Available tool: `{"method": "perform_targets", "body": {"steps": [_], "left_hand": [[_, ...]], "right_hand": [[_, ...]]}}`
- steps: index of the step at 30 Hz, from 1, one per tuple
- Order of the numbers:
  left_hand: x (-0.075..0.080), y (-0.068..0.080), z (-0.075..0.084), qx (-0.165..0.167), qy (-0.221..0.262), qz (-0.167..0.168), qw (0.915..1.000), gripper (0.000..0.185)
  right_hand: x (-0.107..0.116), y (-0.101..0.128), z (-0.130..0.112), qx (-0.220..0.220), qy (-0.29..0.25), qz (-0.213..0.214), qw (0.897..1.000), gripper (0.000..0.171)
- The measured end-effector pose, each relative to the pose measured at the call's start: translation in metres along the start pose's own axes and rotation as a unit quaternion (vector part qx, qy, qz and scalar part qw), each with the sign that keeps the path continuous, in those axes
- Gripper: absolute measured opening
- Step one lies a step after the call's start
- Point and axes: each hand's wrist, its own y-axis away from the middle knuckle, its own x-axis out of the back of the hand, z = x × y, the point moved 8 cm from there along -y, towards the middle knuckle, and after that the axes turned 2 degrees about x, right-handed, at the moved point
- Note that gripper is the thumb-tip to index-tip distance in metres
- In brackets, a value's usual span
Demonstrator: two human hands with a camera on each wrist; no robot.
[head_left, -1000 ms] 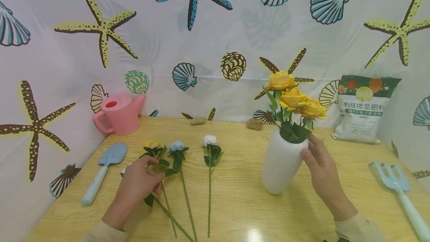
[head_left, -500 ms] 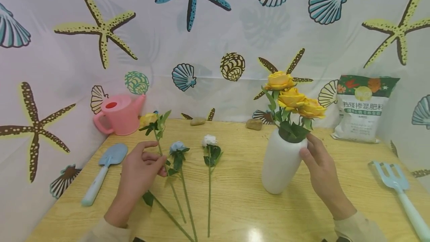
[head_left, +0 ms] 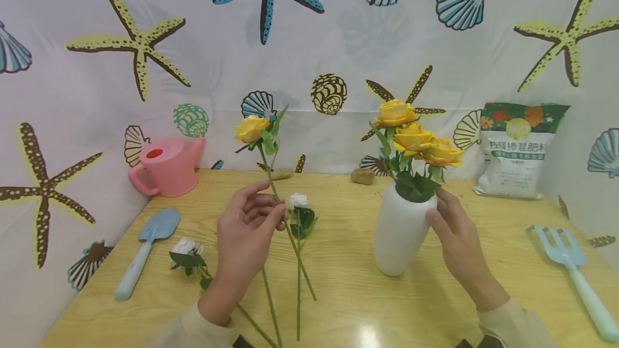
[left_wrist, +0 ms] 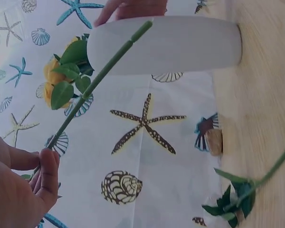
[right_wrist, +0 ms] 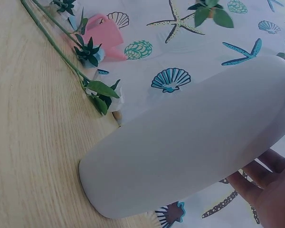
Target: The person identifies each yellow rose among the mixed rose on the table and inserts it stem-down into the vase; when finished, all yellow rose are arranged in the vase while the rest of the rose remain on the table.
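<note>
Left hand [head_left: 251, 230] of mine pinches the green stem of a yellow rose [head_left: 251, 129] between thumb and fingertips, holding it raised and tilted above the wooden worktop [head_left: 338, 294], its bloom up and its cut end slanting down toward my right. Right hand [head_left: 454, 235] curls round the upper side of a white vase [head_left: 401, 232] that stands on the worktop and already carries three yellow roses [head_left: 416, 136]. Below the raised stem a white rose [head_left: 299, 201] lies flat, partly behind my left hand; another pale flower [head_left: 186, 246] lies near my left wrist. A pink watering can [head_left: 166, 165] and a blue trowel [head_left: 145, 251] sit to the left, a blue hand fork [head_left: 570, 267] and a bag of fertiliser [head_left: 519, 149] to the right. As I judge it, the grip on the stem is thin, so the rose could twist or slip from my fingers. The vase mouth looks crowded with leaves, so the cut end might catch there, and a sideways push could tip the narrow vase despite my steadying hold.
</note>
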Motion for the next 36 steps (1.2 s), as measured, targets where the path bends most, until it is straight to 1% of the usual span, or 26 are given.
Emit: {"method": "perform_targets", "body": {"steps": [3, 6, 10, 13, 15, 20, 24, 26, 28, 34, 36], "left_hand": [[-0.016, -0.001, 0.013, -0.043, 0.054, 0.003, 0.9976, 0.044], [-0.031, -0.004, 0.022, -0.076, 0.112, 0.012, 0.9907, 0.042], [-0.048, -0.012, 0.031, -0.103, 0.188, 0.042, 0.9759, 0.039], [-0.058, -0.018, 0.036, -0.114, 0.234, 0.065, 0.9634, 0.038], [-0.063, -0.022, 0.042, -0.122, 0.253, 0.079, 0.9565, 0.038], [-0.074, -0.034, 0.057, -0.143, 0.293, 0.106, 0.9394, 0.039], [-0.082, -0.041, 0.063, -0.154, 0.314, 0.122, 0.9287, 0.039], [-0.087, -0.044, 0.063, -0.156, 0.319, 0.123, 0.9267, 0.039], [-0.092, -0.044, 0.062, -0.157, 0.317, 0.117, 0.9279, 0.038], [-0.109, -0.04, 0.052, -0.165, 0.286, 0.071, 0.9411, 0.035], [-0.115, -0.038, 0.049, -0.168, 0.28, 0.055, 0.9436, 0.035]], "right_hand": [[0.0, 0.0, -0.001, 0.004, -0.002, -0.001, 1.0, 0.052], [0.0, 0.0, 0.0, 0.007, -0.003, -0.001, 1.0, 0.052], [-0.001, 0.0, 0.0, 0.006, 0.001, -0.003, 1.0, 0.052], [-0.001, 0.0, 0.0, 0.003, -0.001, -0.004, 1.0, 0.052], [-0.001, 0.0, 0.001, 0.002, -0.01, -0.005, 1.0, 0.052], [-0.001, -0.001, 0.0, 0.005, -0.013, -0.007, 1.0, 0.052], [-0.001, 0.0, -0.002, 0.009, -0.004, -0.009, 1.0, 0.051], [-0.001, 0.001, -0.002, 0.011, 0.002, -0.008, 1.0, 0.051], [-0.001, 0.001, -0.002, 0.015, 0.001, -0.007, 1.0, 0.051], [-0.001, -0.001, -0.001, 0.025, -0.016, -0.004, 1.0, 0.05], [-0.001, 0.0, -0.002, 0.025, -0.017, -0.006, 1.0, 0.05]]}}
